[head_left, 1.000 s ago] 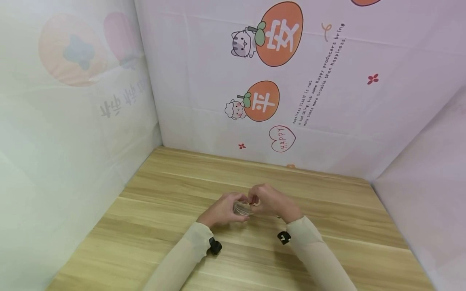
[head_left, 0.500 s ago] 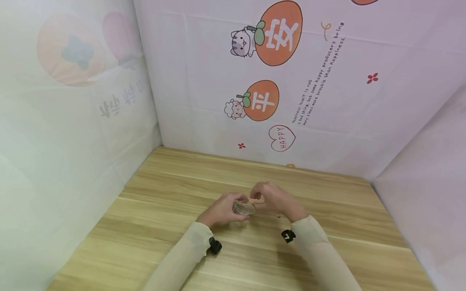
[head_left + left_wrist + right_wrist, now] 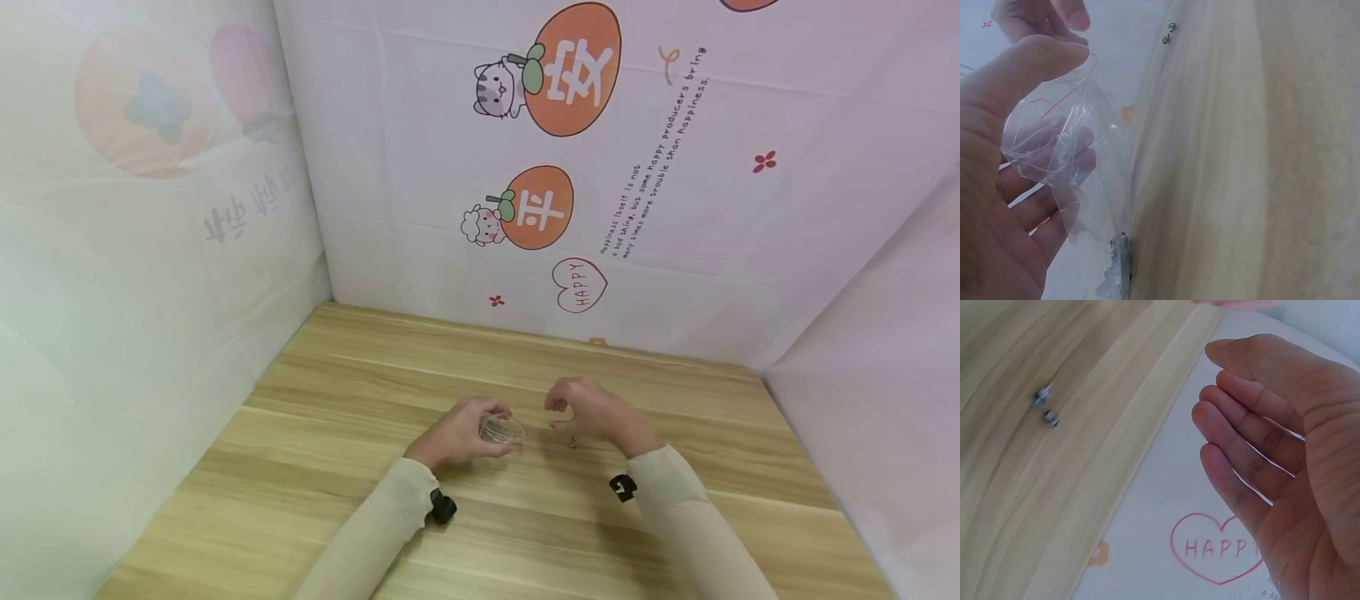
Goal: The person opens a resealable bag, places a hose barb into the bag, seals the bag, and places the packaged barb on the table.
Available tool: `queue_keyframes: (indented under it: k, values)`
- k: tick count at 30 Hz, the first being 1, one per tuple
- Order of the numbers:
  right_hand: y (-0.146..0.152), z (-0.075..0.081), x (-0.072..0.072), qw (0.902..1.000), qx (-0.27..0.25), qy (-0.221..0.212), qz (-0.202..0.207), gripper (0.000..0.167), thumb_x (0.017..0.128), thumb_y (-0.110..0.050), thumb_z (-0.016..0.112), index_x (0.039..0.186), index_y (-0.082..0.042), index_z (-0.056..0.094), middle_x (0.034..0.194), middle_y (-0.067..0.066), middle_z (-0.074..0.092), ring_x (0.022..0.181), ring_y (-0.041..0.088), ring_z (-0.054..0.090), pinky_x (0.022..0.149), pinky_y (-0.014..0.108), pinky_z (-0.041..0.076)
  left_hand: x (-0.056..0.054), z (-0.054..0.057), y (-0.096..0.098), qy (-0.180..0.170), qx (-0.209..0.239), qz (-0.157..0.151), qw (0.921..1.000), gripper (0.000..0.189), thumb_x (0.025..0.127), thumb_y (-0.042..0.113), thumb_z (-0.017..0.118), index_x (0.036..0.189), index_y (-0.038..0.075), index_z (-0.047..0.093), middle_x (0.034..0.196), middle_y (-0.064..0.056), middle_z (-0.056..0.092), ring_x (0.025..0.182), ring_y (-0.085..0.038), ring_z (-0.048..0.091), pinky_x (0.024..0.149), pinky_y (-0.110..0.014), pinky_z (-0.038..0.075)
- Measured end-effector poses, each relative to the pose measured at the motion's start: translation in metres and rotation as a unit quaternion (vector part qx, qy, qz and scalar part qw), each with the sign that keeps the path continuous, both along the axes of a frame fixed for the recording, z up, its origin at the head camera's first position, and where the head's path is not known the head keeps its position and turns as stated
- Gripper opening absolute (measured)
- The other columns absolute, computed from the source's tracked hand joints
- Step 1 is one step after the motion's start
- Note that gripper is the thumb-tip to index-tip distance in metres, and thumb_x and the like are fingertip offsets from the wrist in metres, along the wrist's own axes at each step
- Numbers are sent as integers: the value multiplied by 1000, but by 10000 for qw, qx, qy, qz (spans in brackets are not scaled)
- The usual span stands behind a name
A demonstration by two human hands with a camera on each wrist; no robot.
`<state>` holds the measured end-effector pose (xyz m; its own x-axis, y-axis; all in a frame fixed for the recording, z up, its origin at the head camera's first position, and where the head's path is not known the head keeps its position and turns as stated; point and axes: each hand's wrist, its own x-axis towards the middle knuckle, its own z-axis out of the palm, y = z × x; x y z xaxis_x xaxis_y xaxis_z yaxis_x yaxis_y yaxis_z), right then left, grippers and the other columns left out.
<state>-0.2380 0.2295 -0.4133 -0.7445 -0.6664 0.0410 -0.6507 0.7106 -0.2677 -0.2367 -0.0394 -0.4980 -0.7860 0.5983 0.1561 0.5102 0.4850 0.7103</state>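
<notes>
A clear plastic zip bag (image 3: 504, 429) with a red line near its mouth is held between the thumb and fingers of my left hand (image 3: 463, 431). Small metal screws (image 3: 1119, 259) lie in the bottom of the bag in the left wrist view. To the right, my right hand (image 3: 598, 417) hovers apart from the bag, its fingers loosely bent and nothing between them. Beneath it on the table are two small metal pieces that look like screws (image 3: 1042, 394), close together; in the head view they show as a tiny dark spot.
The wood-grain table (image 3: 420, 358) runs back to a white printed cloth wall (image 3: 420, 167). Cloth also closes off the left side (image 3: 150, 292) and the right side (image 3: 862, 333). Each wrist carries a small black camera (image 3: 443, 507).
My right hand has come away from the bag's mouth and moved right, its fingers parting. The two screws on the table are now more exposed. My left hand stays put with the bag.
</notes>
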Motion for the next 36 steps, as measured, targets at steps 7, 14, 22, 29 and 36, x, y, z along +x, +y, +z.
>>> queue_keyframes:
  k: [7,14,22,29,36]
  values:
    - [19,-11,-3,9990,226,-244,-300,18,88,-6,81,105,0,77,102,11,78,92,17,70,82,34,62,0,0,0,-10,-36,9,10000,54,89,35,85,136,17,67,133,1,71,119,-13,65,99,-28,55]
    - [34,-22,-6,9978,224,-406,-483,19,88,-7,81,105,0,77,101,10,78,91,17,71,80,34,62,0,-2,-1,12,-56,19,10000,52,89,39,85,134,20,67,132,2,71,119,-13,65,100,-28,55]
    - [45,-37,-8,9963,306,-541,-600,19,88,-6,83,105,-3,77,105,8,78,94,18,72,82,35,62,1,-1,-1,-12,-55,18,10000,53,90,40,84,136,20,66,133,3,70,120,-13,64,101,-30,55]
    - [51,-48,-9,9935,276,-792,-776,12,89,-8,84,98,-13,78,103,0,77,94,13,71,83,32,62,1,-2,-1,-51,-23,4,10000,52,90,39,84,135,21,66,132,3,70,117,-12,64,97,-28,56]
    - [50,-54,-9,9930,218,-734,-895,11,89,-9,85,97,-14,79,102,-1,77,96,13,71,83,33,62,0,-3,-1,-21,-50,24,10000,52,89,40,85,134,21,67,133,3,70,119,-12,64,100,-30,55]
